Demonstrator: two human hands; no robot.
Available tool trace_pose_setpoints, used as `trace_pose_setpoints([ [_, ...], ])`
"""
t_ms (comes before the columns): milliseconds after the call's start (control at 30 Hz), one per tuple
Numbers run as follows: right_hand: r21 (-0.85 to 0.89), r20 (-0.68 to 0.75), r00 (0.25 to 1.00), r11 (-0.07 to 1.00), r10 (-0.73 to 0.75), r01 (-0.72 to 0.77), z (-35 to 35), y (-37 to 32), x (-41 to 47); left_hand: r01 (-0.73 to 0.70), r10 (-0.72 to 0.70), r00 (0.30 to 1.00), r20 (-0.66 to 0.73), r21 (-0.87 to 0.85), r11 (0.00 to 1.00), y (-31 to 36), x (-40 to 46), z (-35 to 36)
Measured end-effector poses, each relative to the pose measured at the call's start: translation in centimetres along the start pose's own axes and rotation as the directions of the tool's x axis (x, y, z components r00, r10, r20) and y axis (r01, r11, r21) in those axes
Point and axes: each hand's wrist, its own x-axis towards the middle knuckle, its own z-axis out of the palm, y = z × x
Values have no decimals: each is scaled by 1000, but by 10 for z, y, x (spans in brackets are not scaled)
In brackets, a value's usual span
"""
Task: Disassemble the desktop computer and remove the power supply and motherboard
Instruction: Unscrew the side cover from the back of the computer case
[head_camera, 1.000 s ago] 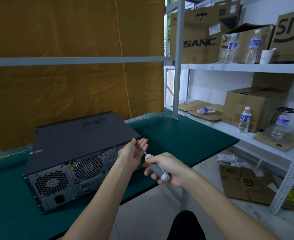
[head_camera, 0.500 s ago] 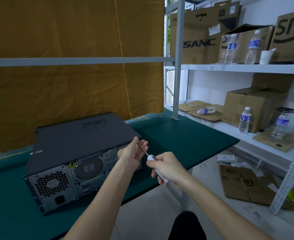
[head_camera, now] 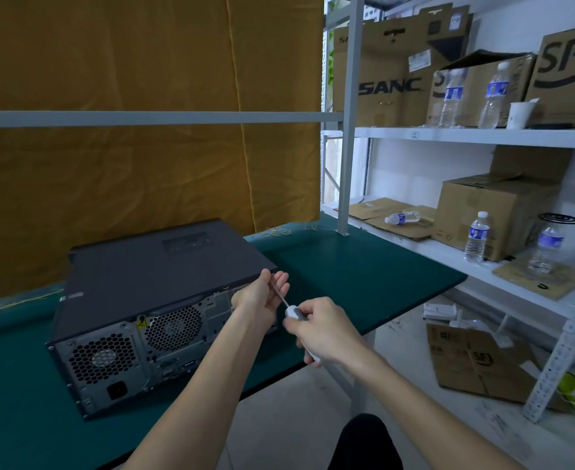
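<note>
A black desktop computer case (head_camera: 150, 266) lies flat on the green table (head_camera: 364, 279), its rear panel with two fan grilles and the power socket facing me. My right hand (head_camera: 323, 330) grips the white-and-grey handle of a screwdriver (head_camera: 292, 312). Its thin shaft points up-left toward the case's rear right corner. My left hand (head_camera: 262, 296) is at that corner and pinches the shaft near its tip between thumb and fingers. The tip itself is hidden by my fingers. The case lid is closed.
A grey metal post (head_camera: 348, 130) stands at the table's back right. White shelving (head_camera: 475, 137) to the right carries cardboard boxes (head_camera: 496, 212) and water bottles (head_camera: 477, 237). Flattened cartons (head_camera: 475, 361) lie on the floor. A yellow curtain (head_camera: 143, 164) hangs behind.
My right hand has turned on the screwdriver handle, covering more of it, and moved slightly up toward the case. My left hand stays at the corner.
</note>
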Motion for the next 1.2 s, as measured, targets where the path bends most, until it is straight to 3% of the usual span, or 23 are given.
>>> trace_pose_setpoints([
  [167,46,50,999,999,6,-8,-2,14,1,6,-5,999,39,-6,1000,-2,-3,-2],
  [267,120,114,992,991,46,-60,-11,19,2,-4,-4,991,132,59,998,-4,-13,-4],
  [333,196,144,986,975,81,-108,-21,23,4,-145,107,965,240,147,978,-4,-20,-8],
  [367,232,131,987,966,89,-118,-26,24,5,-293,226,929,295,208,933,-2,-22,-13],
  [400,278,98,991,954,93,-116,-31,25,7,-482,376,859,348,302,822,3,-25,-18],
  [433,341,50,995,934,91,-102,-34,24,9,-658,517,751,412,400,638,9,-26,-24],
  [500,496,-41,997,867,72,-42,-36,16,17,-837,649,508,567,503,216,22,-27,-33],
  [567,574,-107,994,818,29,38,-31,-1,27,-866,615,314,723,484,-127,30,-27,-33],
  [600,578,-134,991,812,4,75,-28,-11,34,-857,567,244,787,448,-253,32,-25,-31],
  [667,569,-172,985,812,-34,127,-24,-25,47,-834,483,203,852,408,-370,38,-21,-26],
  [800,570,-175,984,812,-29,125,-26,-33,84,-801,449,229,864,429,-418,55,-1,-13],
  [867,543,-176,984,830,-34,126,-31,-34,115,-757,448,337,828,521,-393,64,17,-1],
  [933,475,-188,982,872,-33,120,-32,-32,157,-670,466,501,730,667,-326,79,44,9],
  [1033,268,-222,975,960,-18,78,-19,-15,226,-522,426,702,570,820,-236,102,88,6],
  [1133,43,-184,983,999,-16,24,12,13,284,-415,328,803,498,862,-292,112,115,-12],
  [1200,-126,-131,991,992,-25,8,32,30,313,-413,311,816,487,868,-276,114,123,-23],
])
